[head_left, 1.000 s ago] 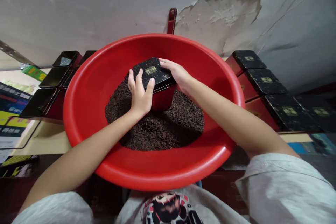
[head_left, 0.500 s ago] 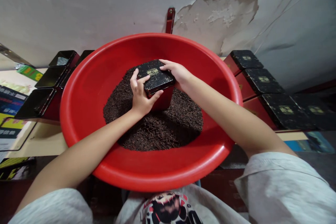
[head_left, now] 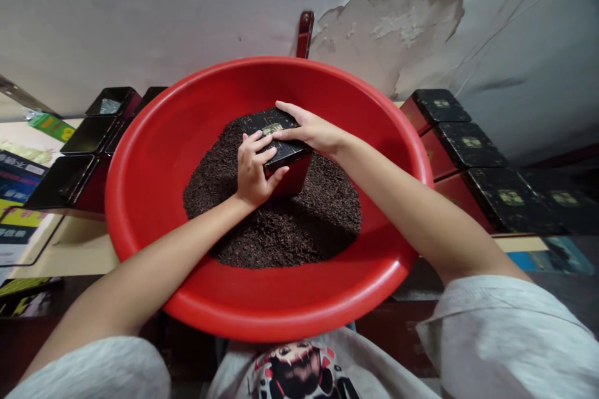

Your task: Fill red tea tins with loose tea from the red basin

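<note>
A red tea tin [head_left: 289, 181] with a scuffed black lid [head_left: 262, 120] and a gold label stands on a heap of dark, loose tea leaves [head_left: 281, 240]. The heap fills the bottom of a big red plastic basin [head_left: 150, 187]. My left hand [head_left: 256, 168] grips the tin's near left corner, fingers over the lid and thumb against the front. From the far right, my right hand [head_left: 311, 129] holds the tin, its thumb lying across the lid and a finger stretched along the back edge. Its other fingers are hidden. The lid sits on the tin.
At left, several lidless tins [head_left: 91, 135] stand in rows; one has clear plastic inside. Lidded tins [head_left: 472, 142] line up at right. A green box [head_left: 52, 127] lies far left. Behind the basin, a dark red strip [head_left: 305, 34] leans against the peeling wall [head_left: 397, 25].
My right hand has slid left over the lid, its thumb now close to my left fingers. My left fingers have shifted slightly right and are closer together. The tin stays in place.
</note>
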Action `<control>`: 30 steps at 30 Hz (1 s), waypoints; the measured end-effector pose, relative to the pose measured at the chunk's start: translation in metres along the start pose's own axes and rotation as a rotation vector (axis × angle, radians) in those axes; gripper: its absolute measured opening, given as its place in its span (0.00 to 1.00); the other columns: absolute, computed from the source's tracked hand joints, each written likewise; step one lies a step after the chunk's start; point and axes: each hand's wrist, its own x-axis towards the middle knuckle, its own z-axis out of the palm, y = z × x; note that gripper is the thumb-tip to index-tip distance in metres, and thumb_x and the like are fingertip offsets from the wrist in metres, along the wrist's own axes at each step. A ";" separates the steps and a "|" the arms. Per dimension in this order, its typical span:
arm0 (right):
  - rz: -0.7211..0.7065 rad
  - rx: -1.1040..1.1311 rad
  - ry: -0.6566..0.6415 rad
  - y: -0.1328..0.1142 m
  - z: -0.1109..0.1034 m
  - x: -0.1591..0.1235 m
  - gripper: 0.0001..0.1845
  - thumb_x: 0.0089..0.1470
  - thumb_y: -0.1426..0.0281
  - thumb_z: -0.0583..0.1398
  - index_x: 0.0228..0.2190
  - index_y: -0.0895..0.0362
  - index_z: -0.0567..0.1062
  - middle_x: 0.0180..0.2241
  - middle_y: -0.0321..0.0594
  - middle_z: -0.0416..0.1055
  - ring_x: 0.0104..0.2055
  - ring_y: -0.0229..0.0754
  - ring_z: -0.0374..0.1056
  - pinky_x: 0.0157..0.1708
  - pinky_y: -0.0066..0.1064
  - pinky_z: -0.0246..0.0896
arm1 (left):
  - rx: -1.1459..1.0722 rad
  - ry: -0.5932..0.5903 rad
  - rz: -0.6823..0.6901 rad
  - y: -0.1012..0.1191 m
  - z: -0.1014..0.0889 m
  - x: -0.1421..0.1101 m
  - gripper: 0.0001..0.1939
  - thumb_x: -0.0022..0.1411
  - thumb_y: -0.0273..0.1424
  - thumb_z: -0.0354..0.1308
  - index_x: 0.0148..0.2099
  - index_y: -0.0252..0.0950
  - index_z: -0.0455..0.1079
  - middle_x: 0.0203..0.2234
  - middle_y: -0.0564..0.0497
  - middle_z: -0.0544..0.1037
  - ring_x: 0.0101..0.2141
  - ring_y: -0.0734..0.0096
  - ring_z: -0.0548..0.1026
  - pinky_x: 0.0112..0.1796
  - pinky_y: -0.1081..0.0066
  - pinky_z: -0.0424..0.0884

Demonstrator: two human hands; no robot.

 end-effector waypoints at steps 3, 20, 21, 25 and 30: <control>-0.017 -0.149 0.043 -0.001 -0.002 0.001 0.39 0.36 0.70 0.66 0.52 0.60 0.63 0.59 0.46 0.53 0.62 0.48 0.47 0.62 0.40 0.38 | -0.002 -0.007 -0.060 0.001 0.000 -0.002 0.20 0.51 0.53 0.54 0.33 0.41 0.63 0.43 0.48 0.73 0.53 0.60 0.64 0.59 0.52 0.45; 0.096 0.221 0.180 0.020 0.013 0.017 0.26 0.46 0.44 0.54 0.32 0.54 0.70 0.28 0.37 0.69 0.33 0.41 0.68 0.39 0.40 0.64 | -1.000 -0.080 -1.084 0.001 -0.005 0.053 0.19 0.57 0.47 0.49 0.38 0.37 0.70 0.31 0.48 0.77 0.41 0.61 0.75 0.44 0.62 0.70; 0.108 0.237 0.184 0.019 0.014 0.016 0.25 0.47 0.46 0.55 0.33 0.55 0.71 0.28 0.37 0.69 0.33 0.40 0.68 0.39 0.39 0.64 | -1.010 -0.046 -1.086 0.004 -0.005 0.052 0.19 0.58 0.46 0.48 0.38 0.37 0.70 0.30 0.48 0.78 0.39 0.62 0.75 0.43 0.63 0.71; 0.123 0.271 0.209 0.017 0.017 0.017 0.14 0.50 0.58 0.57 0.32 0.56 0.72 0.30 0.36 0.70 0.32 0.36 0.67 0.40 0.33 0.63 | -1.010 0.067 -1.120 0.005 -0.003 0.048 0.18 0.58 0.43 0.48 0.37 0.36 0.70 0.29 0.48 0.78 0.35 0.63 0.76 0.40 0.64 0.72; 0.126 0.270 0.198 0.017 0.019 0.021 0.12 0.49 0.60 0.58 0.29 0.56 0.73 0.30 0.35 0.71 0.31 0.35 0.66 0.39 0.32 0.62 | -0.972 0.165 -1.130 -0.008 -0.001 0.047 0.16 0.54 0.42 0.52 0.36 0.35 0.69 0.29 0.48 0.77 0.31 0.65 0.77 0.38 0.64 0.72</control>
